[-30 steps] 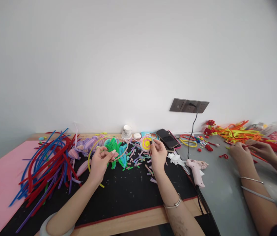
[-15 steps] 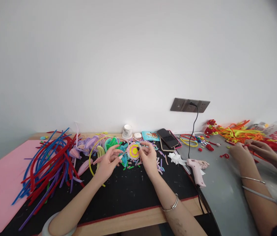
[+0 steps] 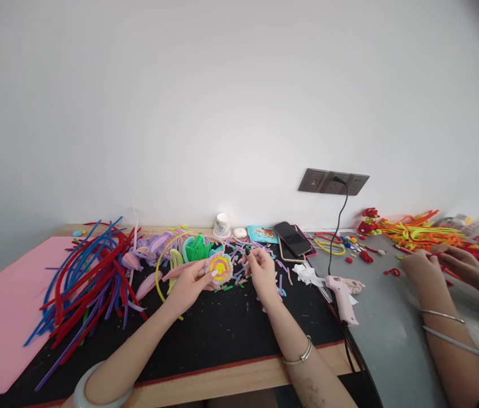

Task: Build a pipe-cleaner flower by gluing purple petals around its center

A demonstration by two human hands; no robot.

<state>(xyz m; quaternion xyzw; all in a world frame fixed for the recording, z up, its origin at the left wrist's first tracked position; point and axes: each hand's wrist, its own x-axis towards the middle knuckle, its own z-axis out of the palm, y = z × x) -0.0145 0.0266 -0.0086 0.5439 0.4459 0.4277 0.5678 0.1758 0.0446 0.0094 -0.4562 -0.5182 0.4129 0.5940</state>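
Observation:
My left hand (image 3: 189,286) is closed, its thumb pressing on a round fuzzy disc (image 3: 219,268) coiled from yellow, pink and pale chenille stems. To the right of the disc, apart from it, my right hand (image 3: 261,273) has its fingers curled together; whatever they may hold is too small to make out. Behind the hands lie a green chenille bundle (image 3: 197,248) and pink chenille stems (image 3: 183,271). Short cut chenille pieces (image 3: 281,281) are scattered around my right hand on the black mat (image 3: 231,328).
Long red and blue chenille stems (image 3: 82,272) spread at left over a pink sheet (image 3: 1,317). A paper cup (image 3: 222,225), a phone (image 3: 293,239) and a pink glue gun (image 3: 341,299) with its cord (image 3: 341,212) stand around. At right, another person's hands (image 3: 439,266) work with red stems.
The disc has passed from my right hand to my left and moved slightly left. My left fingers have closed on it; my right hand has drawn away to the right.

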